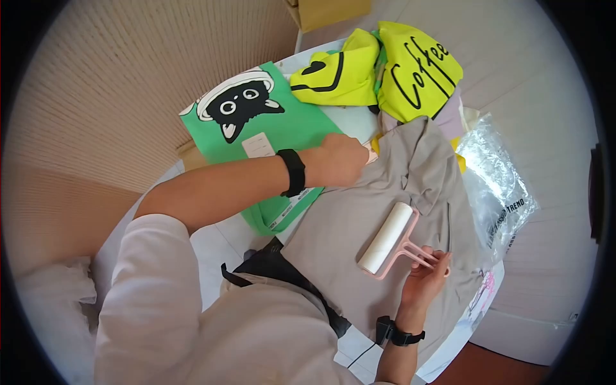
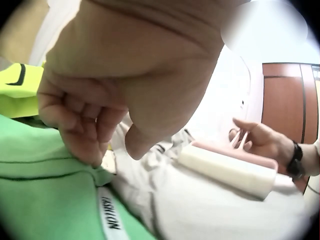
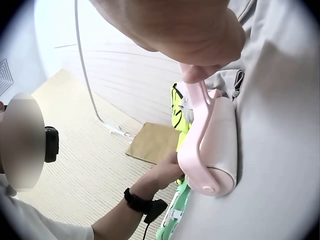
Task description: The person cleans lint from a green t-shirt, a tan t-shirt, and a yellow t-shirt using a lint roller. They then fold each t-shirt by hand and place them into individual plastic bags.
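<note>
In the head view my right hand [image 1: 423, 276] holds the pink handle of a lint roller [image 1: 388, 237], whose white cylinder lies over a grey garment [image 1: 327, 237]. The right wrist view shows that roller [image 3: 220, 135] along the grey cloth. My left hand [image 1: 343, 160] is over the border between that garment and a green cloth [image 1: 301, 119] with a black cat print. In the left wrist view its fingers are bent, with fingertips [image 2: 95, 159] right at the green cloth's edge beside a small pale piece [image 2: 108, 162]; I cannot tell what they grip.
Bright yellow cloth with "Coffee" lettering [image 1: 417, 70] lies at the far side of the white table. A crinkled clear plastic bag [image 1: 497, 186] is at the right. A pale card [image 1: 258, 145] lies on the green cloth, and a cardboard box [image 1: 330, 13] stands beyond the table.
</note>
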### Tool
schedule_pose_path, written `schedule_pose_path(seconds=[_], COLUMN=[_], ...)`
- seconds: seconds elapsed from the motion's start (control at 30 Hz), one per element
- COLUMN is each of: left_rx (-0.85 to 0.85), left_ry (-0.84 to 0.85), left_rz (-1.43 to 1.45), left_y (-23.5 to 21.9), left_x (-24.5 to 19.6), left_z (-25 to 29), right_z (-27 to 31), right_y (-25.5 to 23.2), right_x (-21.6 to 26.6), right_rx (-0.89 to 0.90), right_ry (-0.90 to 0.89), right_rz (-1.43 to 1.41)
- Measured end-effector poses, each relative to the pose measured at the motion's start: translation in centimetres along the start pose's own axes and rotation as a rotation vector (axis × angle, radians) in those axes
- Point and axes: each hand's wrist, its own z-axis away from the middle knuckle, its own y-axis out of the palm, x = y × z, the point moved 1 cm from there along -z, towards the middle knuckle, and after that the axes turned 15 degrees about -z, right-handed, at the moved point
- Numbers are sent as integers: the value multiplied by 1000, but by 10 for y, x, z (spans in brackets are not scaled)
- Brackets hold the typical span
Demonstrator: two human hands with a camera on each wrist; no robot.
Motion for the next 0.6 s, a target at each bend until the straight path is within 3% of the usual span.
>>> schedule_pose_path(seconds=[0.27,0.33,0.47,0.57,0.6], left_rx=[19,-15,-139,-393,-306], left_ry=[-12,-104,-144,-97,-11], left_rz=[33,-6,-92,-39,42], left_y=[11,15,21,25,27], left_x=[-3,1,10,1,0], left_z=[-19,-21,-15,-9,-6], right_z=[7,7,5,3,4], right_y=[2,1,1,7,9], right_x=[-1,-1,-1,3,5], right_rx=[20,34,53,126,155], right_ry=[-24,-34,-55,-71,-77], right_rz=[45,68,116,114,107])
